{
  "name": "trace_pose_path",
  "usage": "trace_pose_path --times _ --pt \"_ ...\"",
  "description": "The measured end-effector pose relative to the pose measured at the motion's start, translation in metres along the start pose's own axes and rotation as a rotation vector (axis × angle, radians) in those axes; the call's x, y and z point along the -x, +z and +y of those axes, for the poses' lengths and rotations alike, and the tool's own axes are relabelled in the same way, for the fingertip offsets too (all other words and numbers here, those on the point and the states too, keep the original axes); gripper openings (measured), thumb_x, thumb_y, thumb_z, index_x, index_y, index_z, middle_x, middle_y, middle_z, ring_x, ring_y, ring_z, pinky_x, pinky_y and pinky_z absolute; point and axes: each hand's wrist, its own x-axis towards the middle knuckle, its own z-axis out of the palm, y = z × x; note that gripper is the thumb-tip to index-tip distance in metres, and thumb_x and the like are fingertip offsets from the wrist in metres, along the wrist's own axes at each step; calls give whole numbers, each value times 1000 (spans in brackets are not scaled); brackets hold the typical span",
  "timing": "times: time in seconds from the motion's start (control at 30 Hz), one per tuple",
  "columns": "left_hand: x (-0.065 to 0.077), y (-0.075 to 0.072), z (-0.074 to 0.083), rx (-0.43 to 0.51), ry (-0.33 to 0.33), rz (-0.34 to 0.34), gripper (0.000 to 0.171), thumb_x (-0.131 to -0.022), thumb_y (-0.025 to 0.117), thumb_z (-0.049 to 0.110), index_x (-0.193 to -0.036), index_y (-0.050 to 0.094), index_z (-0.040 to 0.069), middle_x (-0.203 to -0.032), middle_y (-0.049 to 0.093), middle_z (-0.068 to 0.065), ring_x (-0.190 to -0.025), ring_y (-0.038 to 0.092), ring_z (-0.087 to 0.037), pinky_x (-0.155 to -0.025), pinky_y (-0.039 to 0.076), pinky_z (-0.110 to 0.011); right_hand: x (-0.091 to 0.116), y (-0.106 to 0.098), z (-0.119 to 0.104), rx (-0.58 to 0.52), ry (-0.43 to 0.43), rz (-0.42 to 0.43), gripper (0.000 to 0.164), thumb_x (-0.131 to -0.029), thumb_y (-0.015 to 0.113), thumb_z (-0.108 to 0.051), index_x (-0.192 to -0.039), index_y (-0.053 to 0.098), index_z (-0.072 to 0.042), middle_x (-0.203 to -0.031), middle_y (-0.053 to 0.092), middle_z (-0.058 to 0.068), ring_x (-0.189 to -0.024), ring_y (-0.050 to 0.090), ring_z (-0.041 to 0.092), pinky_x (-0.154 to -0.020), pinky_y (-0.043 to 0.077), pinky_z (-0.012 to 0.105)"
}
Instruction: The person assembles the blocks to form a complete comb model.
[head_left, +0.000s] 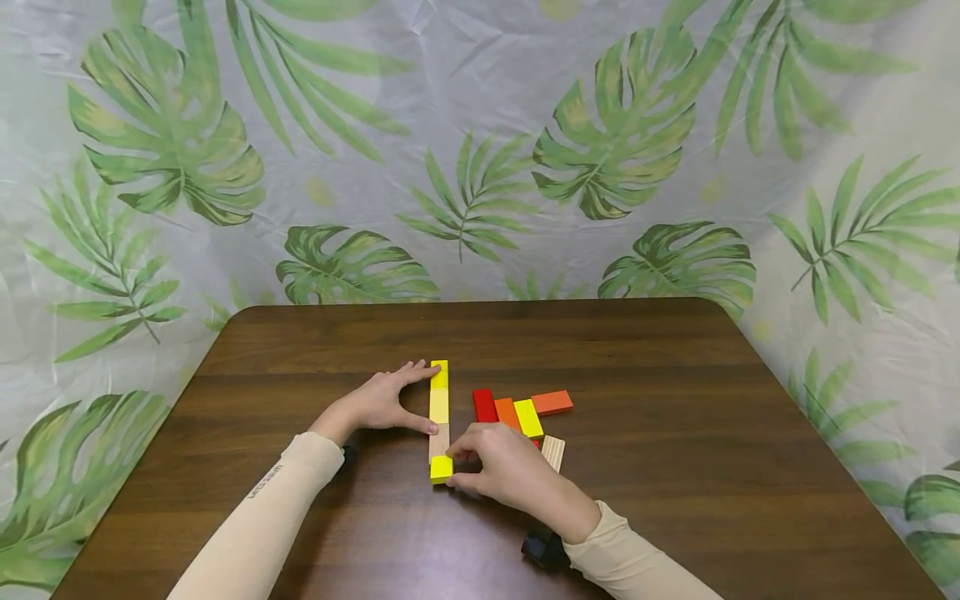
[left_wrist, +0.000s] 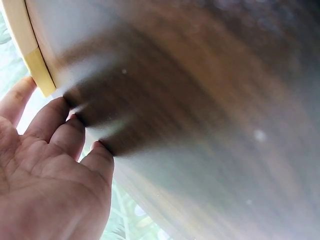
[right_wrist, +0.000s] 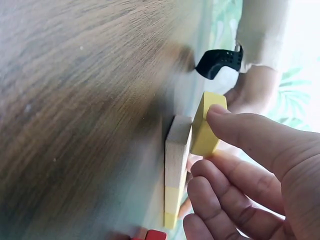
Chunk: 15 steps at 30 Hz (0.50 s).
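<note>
My right hand [head_left: 504, 462] pinches a yellow block [right_wrist: 205, 125] between thumb and fingertips at the near end of a row of blocks. In the right wrist view it is raised beside the end of a plain wooden block [right_wrist: 178, 150]. Beyond that plain block, the row continues with a pale yellow block [head_left: 439, 406] and a bright yellow block [head_left: 439, 377] at the far end. My left hand [head_left: 381, 402] lies spread on the row's left side. Its index finger touches the far yellow block, and its thumb touches the plain wooden block.
Right of the row lie a red block [head_left: 484, 405], an orange block [head_left: 507, 412], another yellow block [head_left: 528, 419], an orange-red block [head_left: 552, 402] and a striped wooden block [head_left: 552, 452]. My right hand partly covers this group. The brown table [head_left: 675, 375] meets a leaf-patterned cloth [head_left: 480, 108] behind.
</note>
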Motion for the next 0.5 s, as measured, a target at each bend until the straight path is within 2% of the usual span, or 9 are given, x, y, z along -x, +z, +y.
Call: trace_pose_path --times 0.33,0.5 --pt "-1 0 1 -4 -1 -4 105 -85 87 60 -170 36 24 -179 24 -16 -167 18 -40 -130 14 -73 2 3 -2 14 -23 4 23 -83 95 -21 -102 85 -13 -89 75 -2 -78 66 6 -69 50 17" --pt "-1 0 2 -6 -8 -5 105 -85 86 60 -170 36 25 -179 24 -15 -167 19 -39 -131 15 -72 2 5 -3 46 -8 6 24 -83 95 -23 -103 86 -14 -88 74 -3 -76 60 1 -67 48 17"
